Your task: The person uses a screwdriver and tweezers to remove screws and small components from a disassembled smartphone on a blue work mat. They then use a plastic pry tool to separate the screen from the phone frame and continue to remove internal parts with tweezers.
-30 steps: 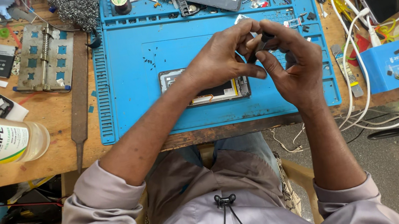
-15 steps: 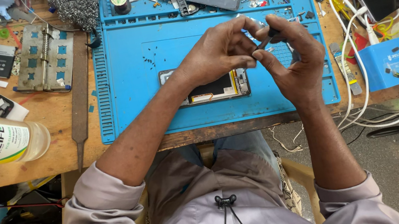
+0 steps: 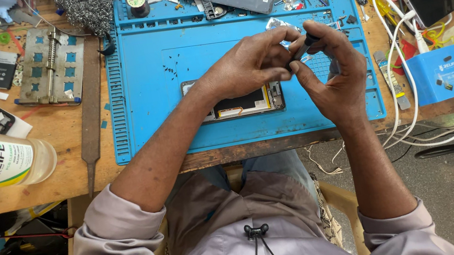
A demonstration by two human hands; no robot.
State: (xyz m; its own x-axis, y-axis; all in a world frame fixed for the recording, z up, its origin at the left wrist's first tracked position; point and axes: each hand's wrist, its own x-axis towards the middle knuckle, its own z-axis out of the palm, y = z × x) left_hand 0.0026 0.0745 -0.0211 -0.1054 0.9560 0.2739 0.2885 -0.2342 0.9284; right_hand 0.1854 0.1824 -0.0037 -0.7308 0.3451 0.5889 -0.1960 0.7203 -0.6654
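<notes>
A small dark tool, thin and short, was above the blue mat. The left hand and the right hand pinched it together with narrow fingertips, over the opened phone.

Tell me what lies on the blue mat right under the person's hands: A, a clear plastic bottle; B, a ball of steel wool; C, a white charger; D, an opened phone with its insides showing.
D: the opened phone lies on the blue mat beneath the left hand and right hand, its inner parts exposed.
</notes>
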